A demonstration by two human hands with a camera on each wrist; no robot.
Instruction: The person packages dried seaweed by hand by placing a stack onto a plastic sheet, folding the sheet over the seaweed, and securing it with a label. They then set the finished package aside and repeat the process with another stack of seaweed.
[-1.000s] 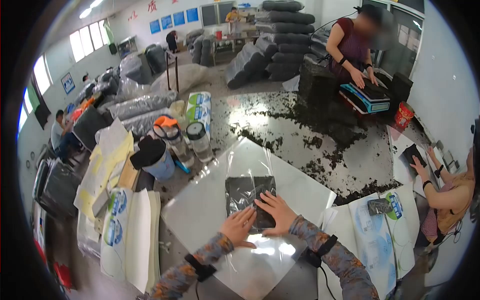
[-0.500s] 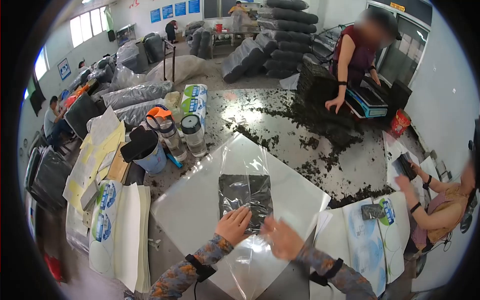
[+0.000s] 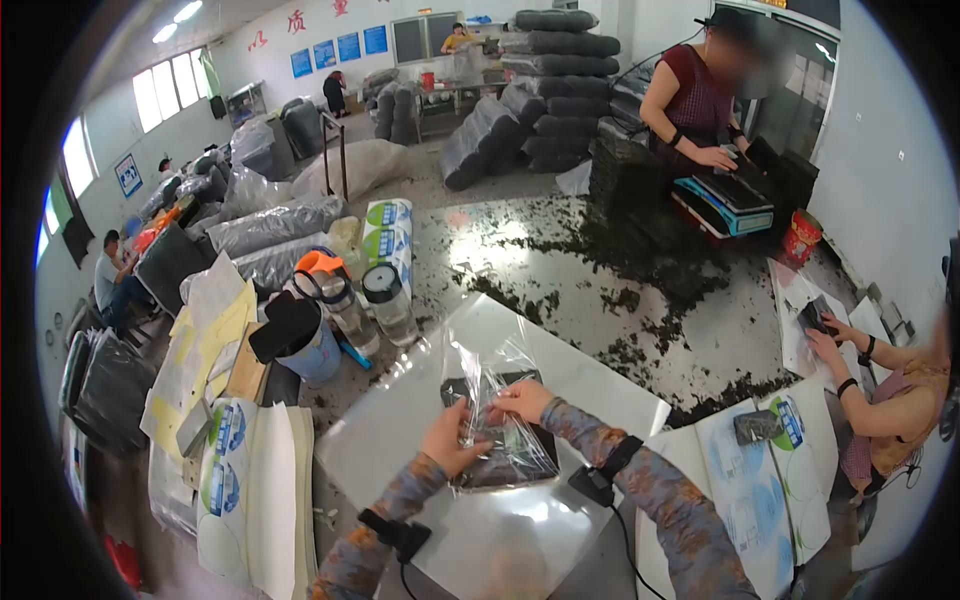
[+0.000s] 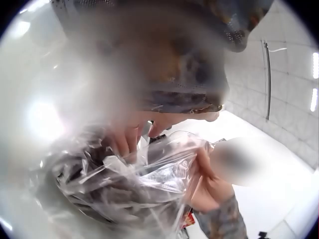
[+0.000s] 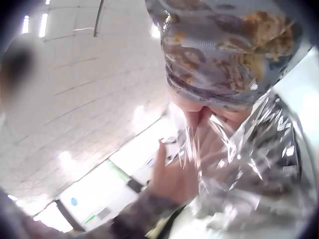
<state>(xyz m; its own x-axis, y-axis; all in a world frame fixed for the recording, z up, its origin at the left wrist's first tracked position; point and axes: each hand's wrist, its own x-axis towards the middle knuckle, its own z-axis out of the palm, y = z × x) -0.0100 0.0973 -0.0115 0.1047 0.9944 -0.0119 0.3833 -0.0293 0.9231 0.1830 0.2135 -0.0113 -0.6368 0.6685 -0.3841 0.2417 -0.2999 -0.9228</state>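
A black square slab (image 3: 500,470) lies inside a clear plastic bag (image 3: 490,345) on a white sheet (image 3: 380,430). Over the slab's left part, my left hand (image 3: 452,440) grips the bag's film with bent fingers. My right hand (image 3: 522,400) pinches film near the slab's far edge, a short way from the left one. Crumpled, shiny film (image 4: 134,184) spreads below the left hand (image 4: 130,134) in the left wrist view. From the right wrist, film (image 5: 244,174) hangs about the right hand (image 5: 214,122) and partly hides its fingertips.
A bucket (image 3: 310,350) and lidded jars (image 3: 388,300) stand left of the sheet. Dark crumbs (image 3: 640,300) litter the table beyond. Paper stacks (image 3: 260,490) and printed packages (image 3: 740,470) flank the work. Two people (image 3: 690,110) work at the right.
Both hands have gone from lying flat on the bagged slab, the right lifting off midway, to gripping the film farther up. The film over the slab is now raised and crumpled.
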